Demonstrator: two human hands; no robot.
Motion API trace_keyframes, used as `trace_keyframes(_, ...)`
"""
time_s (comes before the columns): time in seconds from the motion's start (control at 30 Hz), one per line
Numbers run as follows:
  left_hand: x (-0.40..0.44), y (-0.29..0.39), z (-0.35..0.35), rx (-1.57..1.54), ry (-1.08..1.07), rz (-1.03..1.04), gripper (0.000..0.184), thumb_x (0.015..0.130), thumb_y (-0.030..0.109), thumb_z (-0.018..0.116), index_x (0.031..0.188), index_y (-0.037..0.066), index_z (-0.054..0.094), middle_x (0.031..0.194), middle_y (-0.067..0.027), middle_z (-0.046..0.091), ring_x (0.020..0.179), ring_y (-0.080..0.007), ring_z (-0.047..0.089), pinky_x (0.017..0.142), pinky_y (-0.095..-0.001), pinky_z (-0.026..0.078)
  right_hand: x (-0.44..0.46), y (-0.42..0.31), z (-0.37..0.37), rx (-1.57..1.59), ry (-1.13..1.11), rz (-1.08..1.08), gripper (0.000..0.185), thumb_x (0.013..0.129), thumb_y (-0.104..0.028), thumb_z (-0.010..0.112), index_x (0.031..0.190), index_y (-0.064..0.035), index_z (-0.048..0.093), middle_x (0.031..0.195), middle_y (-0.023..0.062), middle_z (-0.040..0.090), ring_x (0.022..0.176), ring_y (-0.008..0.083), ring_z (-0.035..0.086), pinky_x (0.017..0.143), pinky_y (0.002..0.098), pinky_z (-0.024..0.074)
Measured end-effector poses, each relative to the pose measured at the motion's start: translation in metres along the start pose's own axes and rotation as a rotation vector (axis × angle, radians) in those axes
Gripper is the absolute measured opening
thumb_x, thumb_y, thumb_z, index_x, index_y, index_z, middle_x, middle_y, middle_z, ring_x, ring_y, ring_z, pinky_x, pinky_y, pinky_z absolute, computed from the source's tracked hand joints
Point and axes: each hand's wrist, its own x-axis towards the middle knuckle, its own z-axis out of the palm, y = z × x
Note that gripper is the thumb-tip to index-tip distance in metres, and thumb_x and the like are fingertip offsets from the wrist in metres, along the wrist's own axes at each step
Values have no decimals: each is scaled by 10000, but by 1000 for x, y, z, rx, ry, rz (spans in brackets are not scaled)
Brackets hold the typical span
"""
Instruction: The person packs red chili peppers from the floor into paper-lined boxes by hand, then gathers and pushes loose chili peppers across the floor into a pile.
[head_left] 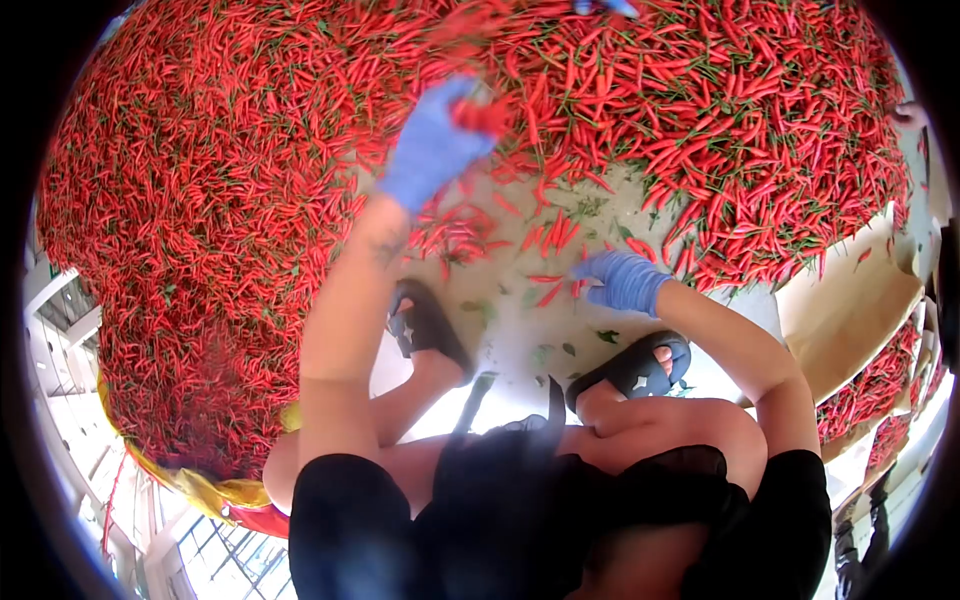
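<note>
open lane: pale ground (pixel 508 345) between two black sandals (pixel 636 372), up to loose chillies (pixel 560 234) | walled in: heaped chillies (pixel 200 220) left, ahead and right | in the way: left hand (pixel 432 142) at the far end, right hand (pixel 624 282) low along the right edge

So we're looking at a pale floor (pixel 500 335) (might be a sheet, we can't tell), mostly buried in red chillies (pixel 220 190) from 8 o'clock round to 3. Some loose chillies (pixel 560 233) around 1, leaves (pixel 608 336) near 4, black sandals (pixel 437 325) at 8 and 4.
</note>
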Motion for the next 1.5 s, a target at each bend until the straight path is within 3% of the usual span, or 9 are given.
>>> trace_keyframes(0.27,38,91,-8,-821,-64,307,707,808,176,632,1371,95,212,1189,-37,426,956,-103,498,747,-263,465,25,4,-17,-236,-96,21,345,732,-260,567,1044,-117,600,963,157,603,892,335,573,785,388,456)
trace_keyframes(0.33,17,51,-10,-723,163,205,376,771,220,650,1073,26,536,894,-34,583,779,-108,543,666,-241,462,39,2,-28,-213,-113,43,316,728,-262,566,1000,-108,607,941,151,606,881,333,574,769,403,456)
trace_keyframes(0.43,-24,-88,-13,356,79,-316,241,790,244,614,913,37,611,761,-50,626,709,-169,600,646,-281,472,79,-8,-36,-307,-108,61,237,764,-215,494,923,-84,611,891,164,609,847,335,580,742,417,458)
trace_keyframes(0.5,-87,-135,4,628,-96,-144,265,729,201,637,930,34,594,820,-164,613,775,-290,597,717,-349,469,114,-29,-38,-205,-74,101,225,779,-211,474,888,-76,616,869,164,614,826,341,587,732,415,468)
trace_keyframes(0.73,-148,-183,48,663,-8,-186,294,714,213,643,981,97,608,1020,-113,580,915,-292,565,811,-370,460,203,-56,18,-454,-3,206,178,736,-132,542,861,-38,629,875,167,629,829,299,615,703,400,496)
trace_keyframes(1.03,-137,-188,41,1096,-465,-163,280,789,275,520,1024,132,571,963,-109,578,891,-251,578,757,-380,476,207,-50,1,-481,-9,194,146,738,-157,564,832,-64,626,835,167,630,778,303,616,665,401,500)
trace_keyframes(1.23,-137,-125,20,241,61,-239,221,745,186,591,911,42,568,922,-73,599,817,-216,577,771,-345,466,88,-35,-93,626,18,264,249,790,-249,563,955,-65,595,811,34,585,749,162,552,685,314,462)
trace_keyframes(1.4,-73,-14,60,-213,-182,-148,223,698,92,698,871,72,558,739,31,506,635,-56,454,573,-222,418,-18,-50,-66,533,433,124,441,847,-369,540,1125,-30,499,1130,110,510,1070,203,468,925,343,374)
trace_keyframes(1.5,-53,28,122,-394,-412,-60,193,724,28,650,881,61,542,753,26,513,635,-54,473,568,-192,424,-50,-78,-60,670,743,150,393,837,-376,569,1060,-57,514,955,67,547,920,159,501,797,331,423)
